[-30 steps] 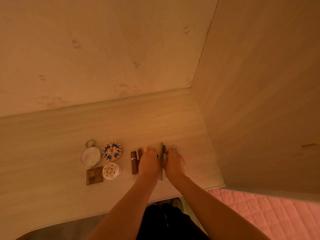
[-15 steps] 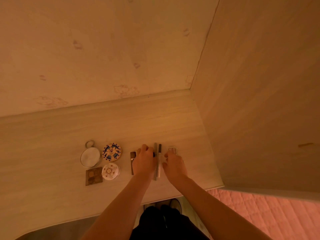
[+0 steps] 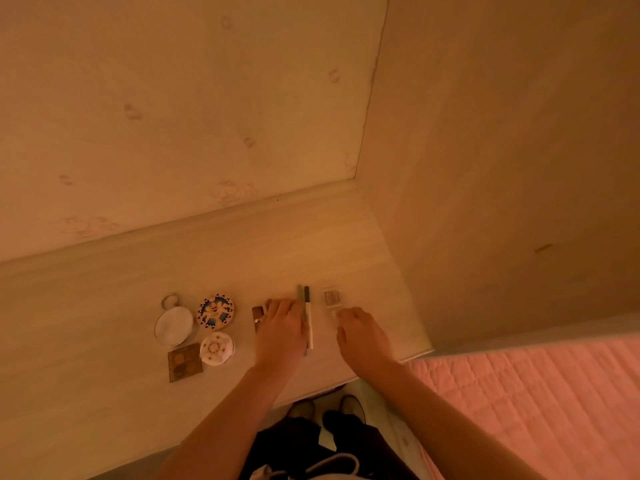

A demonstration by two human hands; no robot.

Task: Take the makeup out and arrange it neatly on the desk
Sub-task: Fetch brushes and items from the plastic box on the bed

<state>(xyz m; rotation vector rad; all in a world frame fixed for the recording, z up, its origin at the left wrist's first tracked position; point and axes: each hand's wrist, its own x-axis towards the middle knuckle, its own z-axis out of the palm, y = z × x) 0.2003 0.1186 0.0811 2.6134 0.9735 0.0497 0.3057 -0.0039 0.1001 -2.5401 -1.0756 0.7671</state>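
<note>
While the left hand [image 3: 280, 327] lies flat on the brown tubes [image 3: 258, 315] just left of the two pens [image 3: 307, 317] and the right hand [image 3: 360, 336] — loose, holding nothing — is just right of them, a sideways nudge could roll the pens out of line.

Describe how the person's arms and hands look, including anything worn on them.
The left hand and right hand are bare, without gloves. The left forearm and right forearm are bare as well; no sleeve reaches into view. No watch or bracelet shows at either wrist. The dim, warm light leaves it unclear whether any of the fingers carries a ring.
</note>
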